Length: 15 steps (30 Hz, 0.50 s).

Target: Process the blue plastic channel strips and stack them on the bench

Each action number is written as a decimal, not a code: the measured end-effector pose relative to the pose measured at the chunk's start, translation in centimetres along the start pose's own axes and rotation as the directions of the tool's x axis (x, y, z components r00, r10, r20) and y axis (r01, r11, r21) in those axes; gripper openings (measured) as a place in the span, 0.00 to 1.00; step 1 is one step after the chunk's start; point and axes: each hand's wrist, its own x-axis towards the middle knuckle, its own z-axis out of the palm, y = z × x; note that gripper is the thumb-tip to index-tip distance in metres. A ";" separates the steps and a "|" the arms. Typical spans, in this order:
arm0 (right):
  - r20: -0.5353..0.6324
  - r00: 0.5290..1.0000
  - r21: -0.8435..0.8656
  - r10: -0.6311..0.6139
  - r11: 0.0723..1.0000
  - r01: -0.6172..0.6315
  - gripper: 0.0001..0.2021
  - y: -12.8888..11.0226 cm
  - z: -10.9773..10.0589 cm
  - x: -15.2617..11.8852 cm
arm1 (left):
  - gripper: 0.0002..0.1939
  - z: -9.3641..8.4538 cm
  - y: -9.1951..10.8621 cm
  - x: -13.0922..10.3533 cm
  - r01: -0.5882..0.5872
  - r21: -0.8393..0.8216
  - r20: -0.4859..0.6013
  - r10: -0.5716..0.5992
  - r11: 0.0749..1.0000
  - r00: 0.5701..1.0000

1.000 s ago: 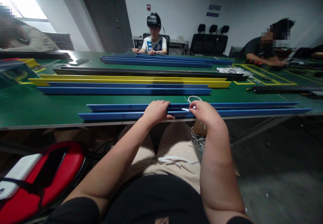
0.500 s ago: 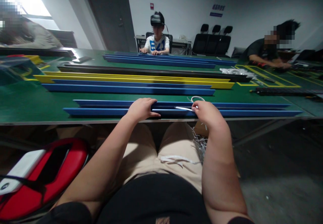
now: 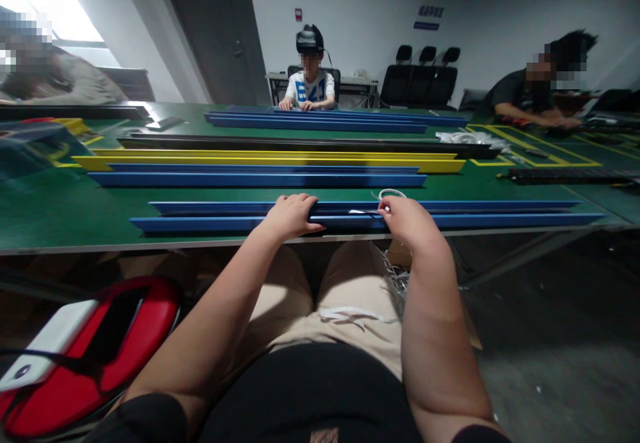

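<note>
On the table close to my body lies a long blue U-shaped channel [image 3: 220, 222], its open side up. My left hand [image 3: 293, 216] straddles it left of its middle, fingers over the far wall and thumb at the near wall, gripping it. Further right, my right hand [image 3: 410, 220] is closed in a pinch on a thin white strip [image 3: 363, 212]. The strip's flat end lies over the channel's trough, to the left of my fingers. Above that hand the strip curls into a loop [image 3: 393, 192].
Behind lie more blue channels [image 3: 250, 180], yellow channels [image 3: 270, 162] and a black one [image 3: 300, 142]. Clear plastic wrap [image 3: 465, 139] sits at right. Three people work around the green table [image 3: 115, 206]. A red stool [image 3: 150, 323] holds a phone and a white box.
My left hand has slid slightly to the right along the channel. The right hand has shifted only a little, still pinching the strip. The view has tilted slightly.
</note>
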 end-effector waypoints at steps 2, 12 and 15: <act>-0.008 1.000 0.010 0.009 1.000 -0.009 0.09 -0.2 -0.1 0.0 | 0.36 0.1 1.0 0.5 -0.018 -0.002 -0.002 0.018 1.000 1.000; -0.033 0.999 -0.018 -0.006 1.000 0.006 0.12 -1.0 -0.2 0.6 | 0.35 0.3 7.0 4.3 -0.069 -0.015 -0.009 0.069 0.998 0.998; -0.076 0.996 0.006 -0.038 0.999 0.038 0.16 -0.9 -0.6 0.7 | 0.37 0.3 7.4 4.9 -0.053 -0.034 0.017 0.053 0.998 0.998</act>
